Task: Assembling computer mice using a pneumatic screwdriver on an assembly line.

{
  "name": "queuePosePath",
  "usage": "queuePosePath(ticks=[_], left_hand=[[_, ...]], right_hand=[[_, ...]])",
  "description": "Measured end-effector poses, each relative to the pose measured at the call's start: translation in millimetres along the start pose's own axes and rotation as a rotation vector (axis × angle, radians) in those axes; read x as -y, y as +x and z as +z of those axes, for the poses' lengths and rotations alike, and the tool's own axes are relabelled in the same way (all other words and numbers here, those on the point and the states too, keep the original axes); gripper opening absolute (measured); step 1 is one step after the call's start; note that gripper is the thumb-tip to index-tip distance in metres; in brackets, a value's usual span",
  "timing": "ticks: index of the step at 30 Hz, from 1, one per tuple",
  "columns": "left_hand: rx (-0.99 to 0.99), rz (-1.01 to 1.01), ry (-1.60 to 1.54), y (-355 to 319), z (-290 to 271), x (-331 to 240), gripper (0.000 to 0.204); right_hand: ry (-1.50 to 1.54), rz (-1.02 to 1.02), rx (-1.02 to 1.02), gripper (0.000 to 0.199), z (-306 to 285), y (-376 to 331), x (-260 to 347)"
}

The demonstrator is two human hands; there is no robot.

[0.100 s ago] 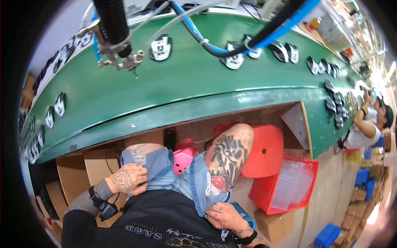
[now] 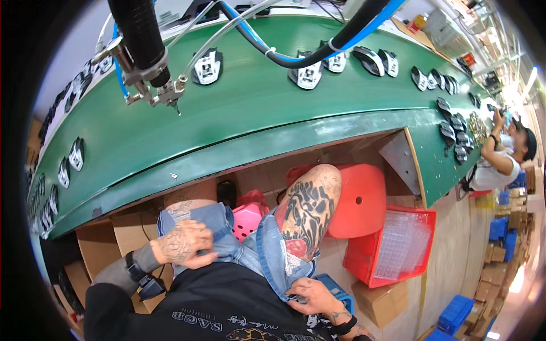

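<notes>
My left hand [image 2: 186, 243] is over the left leg of the blue denim shorts [image 2: 267, 250], with the thumb held apart from loosely bent fingers and nothing seen in it. Down at the right hem of the shorts, my right hand [image 2: 313, 295] has its fingers closed on the cuff. Beyond my knees runs a long green work surface [image 2: 239, 108]. Several black-and-white curved pieces lie along it, the nearest being one piece [image 2: 207, 67] at the back. Neither hand touches them. A black tool with a metal nozzle [image 2: 177, 108] hangs over the surface at upper left.
A black-and-blue cable [image 2: 324, 59] loops over the green surface. Right of my leg stand a red stool [image 2: 364, 199] and a red crate [image 2: 352, 264] of clear plastic trays. Cardboard boxes [image 2: 99, 244] sit at left under the table. Another person [image 2: 503, 165] works at far right.
The view has shifted slightly. My left hand has loosened from the shorts and its thumb has spread. My right hand stays at the cuff.
</notes>
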State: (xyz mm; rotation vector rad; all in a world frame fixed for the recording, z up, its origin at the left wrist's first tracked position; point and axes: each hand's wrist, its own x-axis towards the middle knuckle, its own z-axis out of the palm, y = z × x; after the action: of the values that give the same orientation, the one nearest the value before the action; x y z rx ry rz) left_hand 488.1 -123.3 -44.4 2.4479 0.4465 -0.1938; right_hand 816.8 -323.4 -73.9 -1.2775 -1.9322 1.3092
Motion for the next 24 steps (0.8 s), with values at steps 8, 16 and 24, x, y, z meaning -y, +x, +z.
queuePosePath(ticks=[8,16,24], left_hand=[[0.202,-0.688,-0.987,172.7,84.0,63.3,0.054],[0.19,-0.937,-1.183,208.4,166.5,92.8,0.01],[0.511,-0.264,-0.167,185.6,244.4,165.0,0.017]], right_hand=[[0.54,0.986,-0.905,0.053,-14.8,23.0,-98.7],[1.336,0.975,-0.762,0.033,53.5,10.8,-200.2],[0.66,0.968,-0.505,0.031,53.4,-8.7,-194.2]])
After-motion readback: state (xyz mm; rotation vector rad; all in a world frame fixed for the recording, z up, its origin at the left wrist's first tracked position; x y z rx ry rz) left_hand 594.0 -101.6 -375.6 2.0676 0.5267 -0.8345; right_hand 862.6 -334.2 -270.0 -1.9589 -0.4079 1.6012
